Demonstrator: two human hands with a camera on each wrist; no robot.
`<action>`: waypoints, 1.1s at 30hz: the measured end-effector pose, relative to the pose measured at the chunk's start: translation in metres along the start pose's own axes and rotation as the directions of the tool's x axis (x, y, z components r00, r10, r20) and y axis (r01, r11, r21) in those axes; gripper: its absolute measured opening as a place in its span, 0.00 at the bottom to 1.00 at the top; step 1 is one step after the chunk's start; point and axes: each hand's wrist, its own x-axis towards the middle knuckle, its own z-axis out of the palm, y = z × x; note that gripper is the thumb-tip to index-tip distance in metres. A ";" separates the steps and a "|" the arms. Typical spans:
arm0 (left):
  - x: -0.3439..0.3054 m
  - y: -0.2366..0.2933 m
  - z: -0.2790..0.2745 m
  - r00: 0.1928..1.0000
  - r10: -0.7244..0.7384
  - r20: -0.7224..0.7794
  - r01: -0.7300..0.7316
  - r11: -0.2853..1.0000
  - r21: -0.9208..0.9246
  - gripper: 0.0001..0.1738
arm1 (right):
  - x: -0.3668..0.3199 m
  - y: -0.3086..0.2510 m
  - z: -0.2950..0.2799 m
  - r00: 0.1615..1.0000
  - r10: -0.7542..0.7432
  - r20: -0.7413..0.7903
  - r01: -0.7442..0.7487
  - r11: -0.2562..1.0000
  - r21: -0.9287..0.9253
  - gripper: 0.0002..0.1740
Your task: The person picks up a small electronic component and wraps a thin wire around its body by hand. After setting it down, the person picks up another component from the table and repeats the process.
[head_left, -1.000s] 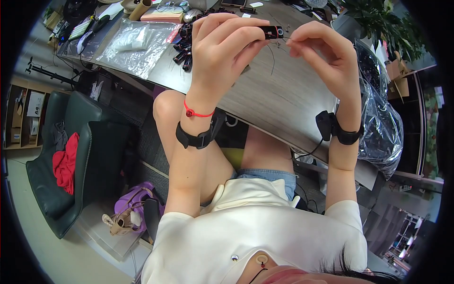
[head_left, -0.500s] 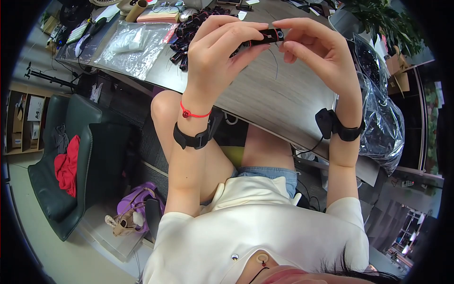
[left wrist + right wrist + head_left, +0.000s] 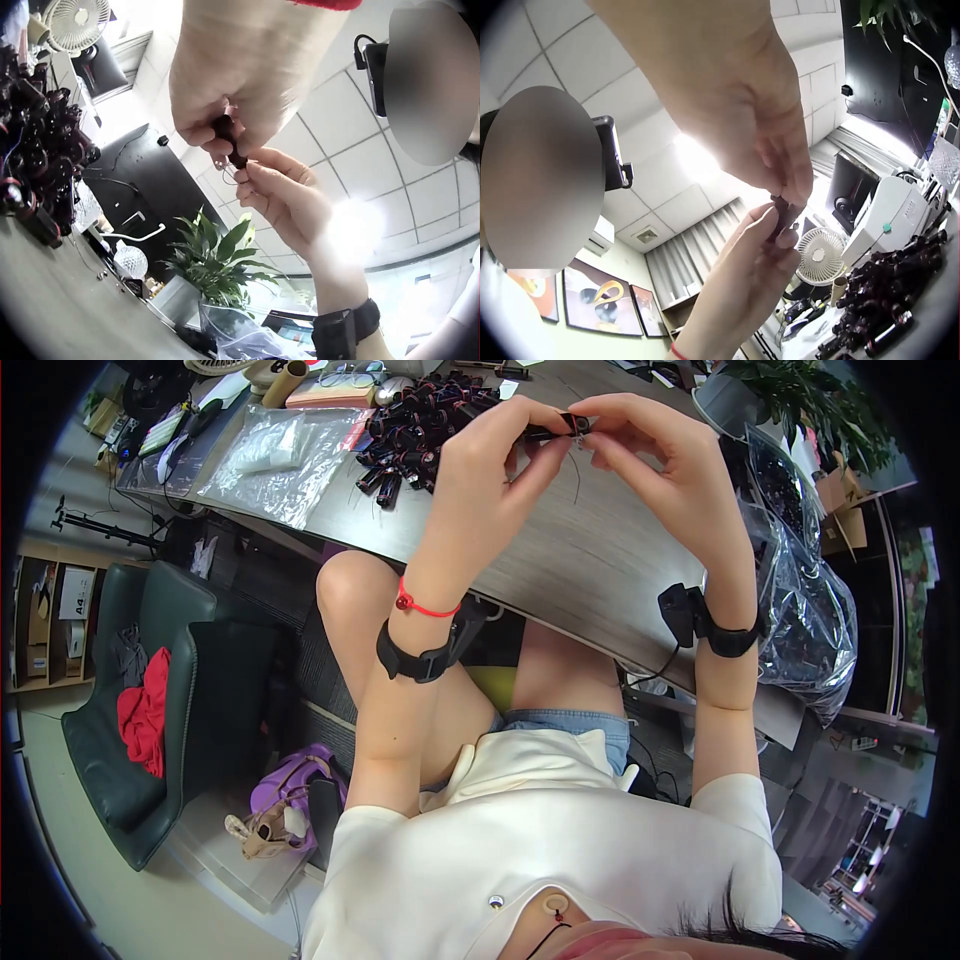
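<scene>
PLACE: office | desk | A4-marked box | tiled ceiling | potted plant

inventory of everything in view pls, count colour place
small part: one, mostly black, between the hands
pile of parts: many, black and red, on the table
table: one, grey, under the hands
clear bag: one, transparent, on the table's left
potted plant: one, green, beyond the right hand
fan: one, white, beyond the pile
armchair: one, dark green, person's left
cloth: one, red, on the armchair
handbag: one, purple, near the armchair
left hand: one, bare, pinching the small part
right hand: one, bare, pinching its end
</scene>
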 end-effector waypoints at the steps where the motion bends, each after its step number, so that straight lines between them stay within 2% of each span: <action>1: -0.002 0.001 0.002 0.986 -0.158 0.044 0.161 0.984 -0.074 0.06 | 0.001 0.003 0.002 0.999 -0.030 -0.023 0.029 0.997 -0.068 0.17; 2: -0.003 0.002 0.004 0.946 -0.308 0.098 0.319 0.937 -0.139 0.06 | 0.001 0.004 0.004 0.997 -0.063 -0.044 0.056 0.989 -0.136 0.17; 7: -0.006 -0.001 0.008 0.929 -0.358 0.097 0.369 0.916 -0.155 0.07 | 0.003 0.004 0.009 0.997 -0.051 -0.058 0.040 0.983 -0.178 0.15; 10: -0.006 -0.004 0.009 0.980 -0.196 0.024 0.196 0.980 -0.011 0.07 | 0.003 0.004 0.003 0.997 -0.023 -0.072 0.007 0.975 -0.222 0.13; 15: -0.007 -0.008 0.008 0.998 -0.057 0.004 0.056 0.993 0.100 0.08 | 0.001 0.007 0.014 0.993 0.037 -0.111 -0.057 0.982 -0.178 0.11; 18: -0.005 -0.008 0.006 0.998 0.053 -0.040 -0.046 0.986 0.161 0.08 | 0.003 0.019 0.023 0.973 0.180 -0.146 -0.133 0.949 0.285 0.10; 19: -0.005 -0.008 0.004 0.998 0.053 -0.040 -0.046 0.986 0.161 0.08 | 0.004 0.021 0.023 0.973 0.180 -0.146 -0.133 0.949 0.285 0.10; 22: -0.005 -0.007 0.000 1.000 0.018 0.006 -0.019 0.987 0.159 0.08 | 0.008 0.022 0.021 0.956 0.291 0.035 -0.272 0.833 0.483 0.11; 27: -0.005 -0.009 0.002 0.998 0.035 -0.044 -0.028 0.989 0.146 0.06 | 0.005 0.036 0.034 0.949 0.315 -0.022 -0.269 0.842 0.468 0.13; 30: -0.006 -0.004 0.003 0.990 -0.104 -0.091 0.120 0.974 0.190 0.05 | 0.006 0.042 0.041 0.947 0.278 -0.161 -0.211 0.916 0.341 0.14; 31: -0.005 -0.006 0.001 0.990 -0.105 -0.091 0.121 0.974 0.191 0.05 | 0.007 0.046 0.040 0.947 0.278 -0.160 -0.211 0.916 0.342 0.14; 33: -0.002 -0.017 -0.005 0.994 0.004 -0.107 0.023 0.968 0.249 0.05 | 0.007 0.055 0.033 0.938 0.302 -0.169 -0.231 0.910 0.344 0.13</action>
